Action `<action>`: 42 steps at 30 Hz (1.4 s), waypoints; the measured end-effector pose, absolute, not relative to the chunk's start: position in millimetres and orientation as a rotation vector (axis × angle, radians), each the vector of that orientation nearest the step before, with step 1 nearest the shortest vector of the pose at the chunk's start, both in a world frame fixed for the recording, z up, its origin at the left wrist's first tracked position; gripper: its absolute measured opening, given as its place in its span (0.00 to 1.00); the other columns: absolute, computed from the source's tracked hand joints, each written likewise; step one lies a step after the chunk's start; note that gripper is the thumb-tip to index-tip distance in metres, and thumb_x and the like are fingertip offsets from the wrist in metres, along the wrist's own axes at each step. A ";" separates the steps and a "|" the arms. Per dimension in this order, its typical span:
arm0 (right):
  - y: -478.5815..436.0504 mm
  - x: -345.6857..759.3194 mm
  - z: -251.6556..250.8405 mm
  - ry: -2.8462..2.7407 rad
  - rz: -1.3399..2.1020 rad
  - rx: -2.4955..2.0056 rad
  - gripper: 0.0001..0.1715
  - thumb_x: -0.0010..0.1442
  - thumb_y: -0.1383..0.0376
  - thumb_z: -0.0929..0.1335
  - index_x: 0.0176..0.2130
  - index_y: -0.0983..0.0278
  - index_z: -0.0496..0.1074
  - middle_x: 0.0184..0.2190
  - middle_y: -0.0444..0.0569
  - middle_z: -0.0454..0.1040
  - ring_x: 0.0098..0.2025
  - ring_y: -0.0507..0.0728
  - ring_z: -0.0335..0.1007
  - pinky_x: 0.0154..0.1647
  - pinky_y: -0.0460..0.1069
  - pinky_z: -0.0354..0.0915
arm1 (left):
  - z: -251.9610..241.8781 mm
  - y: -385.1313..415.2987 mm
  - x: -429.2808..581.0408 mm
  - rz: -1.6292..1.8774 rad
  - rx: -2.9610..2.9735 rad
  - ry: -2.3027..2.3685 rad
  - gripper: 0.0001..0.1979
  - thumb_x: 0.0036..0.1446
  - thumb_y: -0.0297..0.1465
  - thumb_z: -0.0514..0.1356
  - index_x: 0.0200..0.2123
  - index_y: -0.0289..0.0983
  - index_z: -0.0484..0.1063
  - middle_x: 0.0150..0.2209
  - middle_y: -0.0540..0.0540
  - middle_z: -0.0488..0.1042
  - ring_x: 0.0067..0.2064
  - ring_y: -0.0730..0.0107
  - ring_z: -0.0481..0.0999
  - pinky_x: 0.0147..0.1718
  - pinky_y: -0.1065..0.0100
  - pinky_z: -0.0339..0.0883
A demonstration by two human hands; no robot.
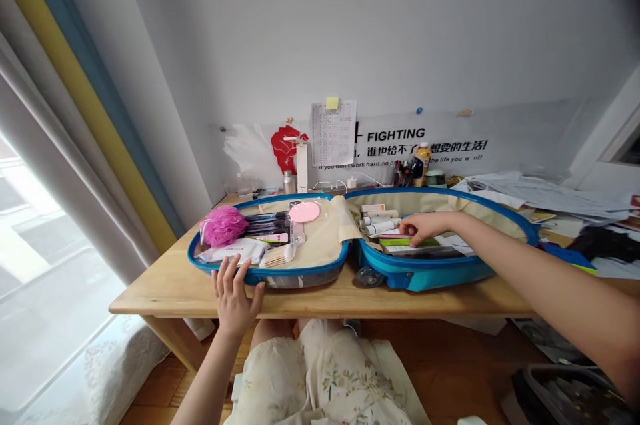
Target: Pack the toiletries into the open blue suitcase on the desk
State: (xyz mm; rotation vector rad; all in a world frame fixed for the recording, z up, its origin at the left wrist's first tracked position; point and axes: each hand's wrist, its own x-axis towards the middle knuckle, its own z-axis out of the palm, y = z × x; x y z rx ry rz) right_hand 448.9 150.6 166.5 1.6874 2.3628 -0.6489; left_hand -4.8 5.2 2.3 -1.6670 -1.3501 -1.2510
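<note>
The suitcase (455,275) lies open between and beyond the hands, both halves already holding things; sorting looks under way, and how much is left cannot be told. The right hand (421,226) is inside the right half, fingers bent together; whether they grip anything is unclear. White tubes (381,226) lie just left of it, a green package (407,242) below it. The left hand (235,298) rests with fingers spread on the left half's near rim. Beyond its fingertips lie a white packet (237,252) and a purple puff (223,226); farther right, a pink oval (305,212), with bare lining beside it giving room. The table's (165,292) front edge runs under the left hand; papers (550,192) crowd beyond the right forearm.
</note>
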 end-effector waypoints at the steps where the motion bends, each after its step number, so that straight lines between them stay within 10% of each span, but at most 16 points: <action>1: 151.7 448.4 167.0 2.347 -0.645 1.682 0.26 0.34 0.54 0.74 0.34 0.61 0.68 0.36 0.50 0.71 0.37 0.59 0.67 0.37 0.51 0.59 | 2.4 5.2 -4.6 -1.251 -1.667 -1.349 0.26 0.64 0.38 0.56 0.63 0.38 0.61 0.61 0.34 0.66 0.69 0.48 0.56 0.67 0.47 0.43; 17: 150.4 430.0 203.2 2.577 -0.859 1.780 0.22 0.58 0.46 0.66 0.37 0.62 0.66 0.33 0.52 0.71 0.28 0.51 0.61 0.31 0.49 0.58 | 1.0 6.7 -4.1 -1.254 -1.662 -1.355 0.25 0.64 0.37 0.56 0.63 0.38 0.62 0.61 0.35 0.66 0.69 0.49 0.55 0.67 0.46 0.43; 28: 165.5 208.9 194.0 2.799 -0.892 1.360 0.19 0.65 0.51 0.65 0.45 0.63 0.73 0.33 0.45 0.77 0.25 0.46 0.64 0.29 0.43 0.63 | 1.6 5.0 -2.9 -1.248 -1.675 -1.391 0.27 0.64 0.38 0.56 0.64 0.38 0.60 0.63 0.34 0.65 0.70 0.48 0.55 0.68 0.45 0.42; 42: 167.9 107.2 156.4 2.679 -0.551 1.359 0.21 0.65 0.54 0.66 0.51 0.64 0.71 0.51 0.51 0.73 0.49 0.56 0.71 0.50 0.56 0.71 | 4.6 3.7 0.0 -1.252 -1.673 -1.389 0.25 0.64 0.37 0.55 0.63 0.37 0.62 0.61 0.34 0.66 0.70 0.48 0.55 0.68 0.45 0.43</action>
